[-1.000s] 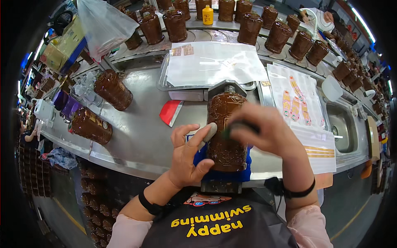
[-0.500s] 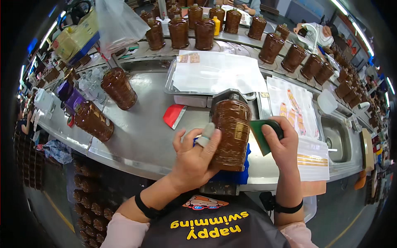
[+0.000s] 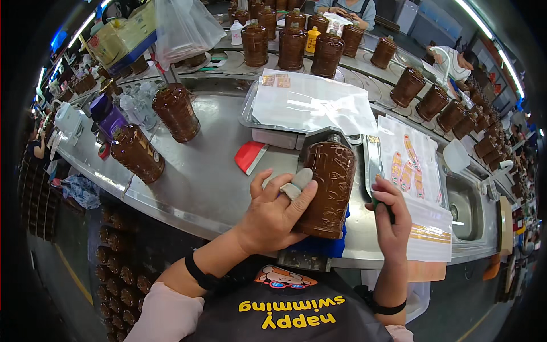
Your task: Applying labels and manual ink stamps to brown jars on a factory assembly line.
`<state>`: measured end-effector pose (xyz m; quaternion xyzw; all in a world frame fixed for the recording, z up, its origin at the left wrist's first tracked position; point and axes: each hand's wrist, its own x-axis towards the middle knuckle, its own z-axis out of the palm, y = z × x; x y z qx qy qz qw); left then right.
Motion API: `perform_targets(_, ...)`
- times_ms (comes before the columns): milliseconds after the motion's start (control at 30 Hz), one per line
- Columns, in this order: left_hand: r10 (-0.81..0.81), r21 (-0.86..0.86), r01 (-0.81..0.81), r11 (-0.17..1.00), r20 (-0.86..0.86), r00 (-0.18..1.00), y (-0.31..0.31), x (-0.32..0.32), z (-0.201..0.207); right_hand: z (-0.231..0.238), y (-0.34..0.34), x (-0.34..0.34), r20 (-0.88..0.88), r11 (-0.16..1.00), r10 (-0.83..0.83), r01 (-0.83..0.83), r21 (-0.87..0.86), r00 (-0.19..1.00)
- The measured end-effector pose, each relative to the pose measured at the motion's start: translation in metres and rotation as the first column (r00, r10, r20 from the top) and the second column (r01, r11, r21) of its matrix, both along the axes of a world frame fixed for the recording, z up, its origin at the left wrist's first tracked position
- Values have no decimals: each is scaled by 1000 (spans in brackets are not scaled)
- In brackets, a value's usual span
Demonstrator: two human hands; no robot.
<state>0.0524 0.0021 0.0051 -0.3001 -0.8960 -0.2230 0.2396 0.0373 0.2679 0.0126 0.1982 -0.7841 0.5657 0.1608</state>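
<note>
A glossy brown embossed bottle (image 3: pixel 326 191) lies tilted on a blue cloth (image 3: pixel 316 246) over a dark stand in front of me. My left hand (image 3: pixel 276 211) steadies the bottle from its left side, grey covers on the fingers, some fingers raised off it. Just right of the bottle and apart from it, my right hand (image 3: pixel 392 219) is closed around a green scraper (image 3: pixel 376 202), mostly hidden by the fingers. A dark angled rest (image 3: pixel 326 134) sits behind the bottle's far end.
Two brown bottles (image 3: pixel 176 113) stand at the left beside a purple container (image 3: pixel 107 117). A red-and-white packet (image 3: pixel 250 157) lies on the metal table. Behind is a paper-covered tray (image 3: pixel 319 102). Decal sheets (image 3: pixel 419 194) and a sink (image 3: pixel 464 208) are at right. More bottles line the conveyor.
The bottle has turned, so its gold label no longer shows and plain embossed brown faces up. My right hand has drawn lower, turning the scraper edge-on. The whole view has shifted slightly.
</note>
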Motion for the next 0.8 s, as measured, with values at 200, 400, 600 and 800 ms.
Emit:
perform_targets(200,-34,143,33,989,2,999,6,-2,-11,11,16,-6,-100,958,-116,138,253,988)
perform_targets(400,-38,-50,34,998,-99,994,10,-5,-1,31,136,-90,-23,658,-235,176,732,972)
perform_targets(600,-104,103,111,989,-68,992,9,-13,-23,-4,231,-180,201,269,-428,-89,959,881)
perform_targets(800,-98,135,105,985,-52,994,3,-12,-36,-29,235,-153,229,273,-442,-113,955,868)
